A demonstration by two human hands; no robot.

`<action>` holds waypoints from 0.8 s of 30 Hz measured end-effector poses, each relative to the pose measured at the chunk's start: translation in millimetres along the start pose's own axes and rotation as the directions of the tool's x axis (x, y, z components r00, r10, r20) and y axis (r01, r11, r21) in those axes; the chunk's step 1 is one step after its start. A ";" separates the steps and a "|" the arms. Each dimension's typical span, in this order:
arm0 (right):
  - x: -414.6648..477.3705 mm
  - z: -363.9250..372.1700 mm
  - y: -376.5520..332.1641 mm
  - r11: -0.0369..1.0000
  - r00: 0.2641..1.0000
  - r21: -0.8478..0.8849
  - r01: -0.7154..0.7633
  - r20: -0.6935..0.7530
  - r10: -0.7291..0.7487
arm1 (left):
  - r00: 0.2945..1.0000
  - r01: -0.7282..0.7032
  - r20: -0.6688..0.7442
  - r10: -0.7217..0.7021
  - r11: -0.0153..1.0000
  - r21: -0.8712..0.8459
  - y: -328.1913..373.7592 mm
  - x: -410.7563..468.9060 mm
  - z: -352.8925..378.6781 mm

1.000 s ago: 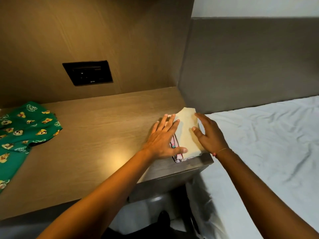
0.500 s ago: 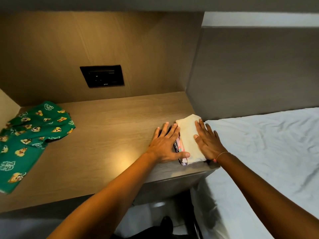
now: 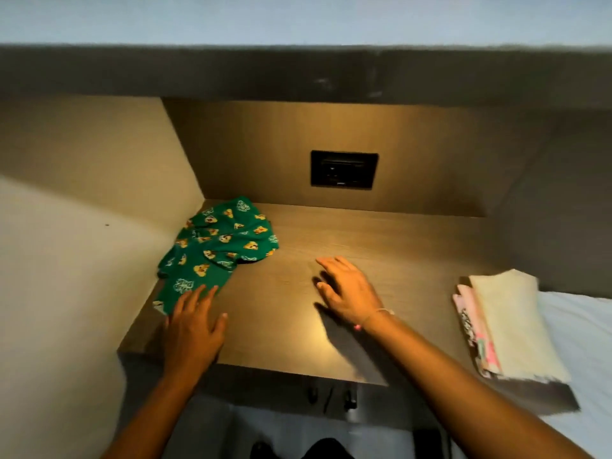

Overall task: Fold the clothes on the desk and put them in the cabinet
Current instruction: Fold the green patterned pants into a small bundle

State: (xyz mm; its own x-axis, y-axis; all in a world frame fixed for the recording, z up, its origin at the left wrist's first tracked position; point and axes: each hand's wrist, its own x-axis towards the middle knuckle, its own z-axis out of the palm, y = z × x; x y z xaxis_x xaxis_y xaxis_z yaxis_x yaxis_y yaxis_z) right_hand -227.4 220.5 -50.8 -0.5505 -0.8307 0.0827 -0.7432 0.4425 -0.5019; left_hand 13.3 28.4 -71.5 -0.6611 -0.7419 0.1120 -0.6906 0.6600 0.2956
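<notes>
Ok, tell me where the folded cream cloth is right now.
In the head view, the folded cream cloth lies at the right end of the desk, atop a pink patterned garment, beside the white bed sheet and clear of both hands.

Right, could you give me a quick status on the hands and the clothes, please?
Left hand open, fingertips at green garment. Right hand open, empty, over desk. Folded stack at desk's right end. Nothing in the way.

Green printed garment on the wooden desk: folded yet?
No, the green printed garment lies crumpled and spread out, with the left hand at its near edge.
</notes>
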 end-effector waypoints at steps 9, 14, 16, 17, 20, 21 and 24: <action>138.8 72.0 -61.0 0.940 0.967 -0.271 0.207 0.202 -0.154 | 0.995 -0.018 -0.096 0.018 1.000 -0.001 -74.8 7.2 -6.6; 114.3 71.3 -49.6 0.963 0.984 -0.203 0.178 0.026 -0.176 | 0.994 -0.025 -0.105 0.011 0.991 -0.130 -76.1 7.0 -11.1; 85.9 56.5 -40.8 0.990 0.988 -0.030 0.139 -0.059 -0.141 | 0.990 0.000 -0.128 -0.053 0.926 -0.378 -76.0 -1.6 -21.4; 71.1 44.2 -37.3 0.988 0.985 0.078 0.132 -0.119 -0.122 | 0.987 0.025 -0.121 -0.103 0.852 -0.524 -75.0 -4.6 -31.2; 39.5 -6.4 -32.3 0.954 0.962 0.259 0.153 -0.262 -0.083 | 0.981 -0.030 -0.156 -0.115 0.706 -0.708 -69.5 0.5 -66.0; 36.2 -22.3 -32.4 0.955 0.960 0.255 0.151 -0.270 -0.080 | 0.980 -0.064 -0.179 -0.092 0.699 -0.712 -65.6 9.0 -76.5; 40.8 -51.6 -26.5 0.989 0.987 0.147 0.011 -0.162 0.014 | 0.995 -0.036 -0.094 -0.035 0.749 -0.661 -39.5 54.9 -86.1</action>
State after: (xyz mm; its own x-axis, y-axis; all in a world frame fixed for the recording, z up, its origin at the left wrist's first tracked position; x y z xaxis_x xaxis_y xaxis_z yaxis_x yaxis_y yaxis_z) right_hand -249.9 192.3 10.3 -0.6149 -0.7590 0.2143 -0.6850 0.3793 -0.6220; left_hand 29.5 -48.6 4.7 -0.6062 -0.7723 0.1899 -0.2998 0.4430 0.8449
